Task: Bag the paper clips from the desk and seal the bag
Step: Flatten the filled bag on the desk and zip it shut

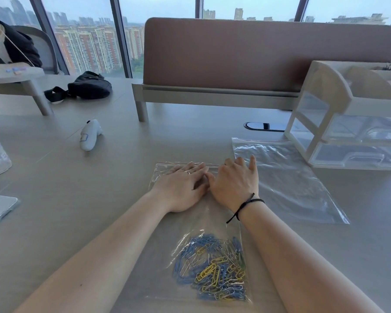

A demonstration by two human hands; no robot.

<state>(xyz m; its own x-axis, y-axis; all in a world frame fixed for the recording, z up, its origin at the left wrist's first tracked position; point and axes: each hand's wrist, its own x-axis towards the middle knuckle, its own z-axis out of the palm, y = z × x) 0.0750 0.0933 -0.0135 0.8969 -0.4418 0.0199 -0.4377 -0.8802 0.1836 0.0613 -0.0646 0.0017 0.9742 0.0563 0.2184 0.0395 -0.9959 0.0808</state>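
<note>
Paper clips [212,267], blue, yellow and silver, sit heaped inside the clear zip bag [167,279] lying flat on the table [77,211], at its near end. My left hand [181,188] presses flat on the bag's far end by the red seal strip, fingers straight, no grip on anything. My right hand [234,184] rests just beside it, fingers loosely spread, reaching onto a second empty bag [291,184]. White controller [89,135] further left.

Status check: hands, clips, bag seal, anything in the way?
Left hand flat, pressing bag near its zip end. Right hand beside it, fingers curled at the seal. Paper clips inside. Spare bag alongside, clear.
</note>
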